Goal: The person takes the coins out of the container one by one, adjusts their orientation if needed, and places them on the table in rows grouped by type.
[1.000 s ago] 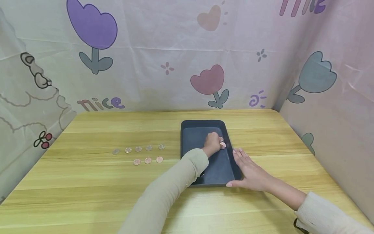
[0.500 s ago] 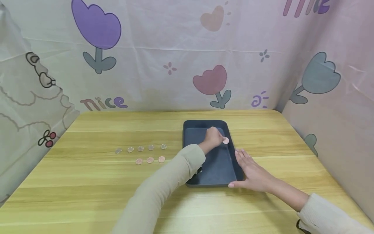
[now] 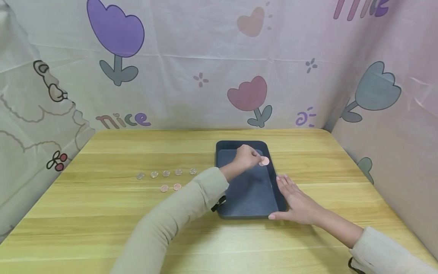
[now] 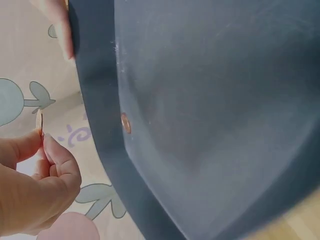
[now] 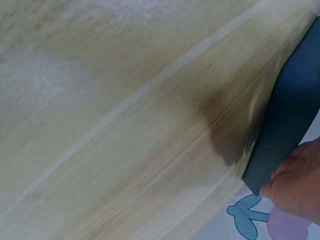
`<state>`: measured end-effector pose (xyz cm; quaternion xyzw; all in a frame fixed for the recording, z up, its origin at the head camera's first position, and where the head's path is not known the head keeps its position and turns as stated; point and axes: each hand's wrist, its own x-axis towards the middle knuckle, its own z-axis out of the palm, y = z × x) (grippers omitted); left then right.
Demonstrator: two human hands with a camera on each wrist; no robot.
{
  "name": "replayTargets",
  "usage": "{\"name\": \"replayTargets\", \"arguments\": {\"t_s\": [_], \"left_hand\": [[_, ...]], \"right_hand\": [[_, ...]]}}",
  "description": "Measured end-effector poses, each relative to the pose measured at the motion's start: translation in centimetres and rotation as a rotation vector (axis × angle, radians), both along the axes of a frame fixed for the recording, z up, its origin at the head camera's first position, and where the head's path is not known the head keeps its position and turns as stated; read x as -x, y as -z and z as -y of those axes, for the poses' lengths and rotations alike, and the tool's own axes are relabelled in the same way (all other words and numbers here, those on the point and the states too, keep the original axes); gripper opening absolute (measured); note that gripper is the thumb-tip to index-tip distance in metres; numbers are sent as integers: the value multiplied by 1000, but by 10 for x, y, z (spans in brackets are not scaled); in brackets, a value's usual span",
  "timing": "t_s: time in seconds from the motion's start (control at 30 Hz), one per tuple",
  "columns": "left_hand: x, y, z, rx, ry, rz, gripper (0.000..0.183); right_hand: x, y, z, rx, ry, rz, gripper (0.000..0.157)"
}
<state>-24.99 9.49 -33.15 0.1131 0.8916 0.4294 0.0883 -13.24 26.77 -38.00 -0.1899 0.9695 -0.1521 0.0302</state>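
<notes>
My left hand (image 3: 247, 156) is over the far right part of a dark rectangular tray (image 3: 251, 201). Between thumb and fingertips it pinches a copper-coloured coin (image 3: 265, 161), seen edge-on as a thin coin (image 4: 39, 121) in the left wrist view. A second copper coin (image 4: 125, 123) lies on the tray floor by the side wall; in the head view the held coin overlaps it. Outside the tray's right side, my right hand (image 3: 301, 203) rests against the wall, fingers straight and thumb at the near corner. The right wrist view shows that hand (image 5: 300, 180) at the tray's edge.
Left of the tray, several silvery coins (image 3: 166, 173) lie in a row on the wooden table (image 3: 102, 217). Nearer is a row of copper coins (image 3: 177, 187), its right end hidden by the left sleeve (image 3: 178, 213). A patterned cloth (image 3: 178, 95) hangs behind.
My left hand has lifted a copper coin from the tray floor, its forearm swinging left and now covering part of the copper row. The right hand stays at the tray's side.
</notes>
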Motion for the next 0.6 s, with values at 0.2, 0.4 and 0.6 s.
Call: {"name": "replayTargets", "arguments": {"t_s": [0.2,0.4,0.6], "left_hand": [[-7,-7,18,-33,-12,15,22],[-13,-7,39,-58,-5,-6,20],[-17,-6,61,-58,-7,-22,20]], "right_hand": [[-1,0,0,6,-2,0,112],[-2,-1,0,-1,-3,-15,112],[-2,-2,1,0,-6,-20,113]]}}
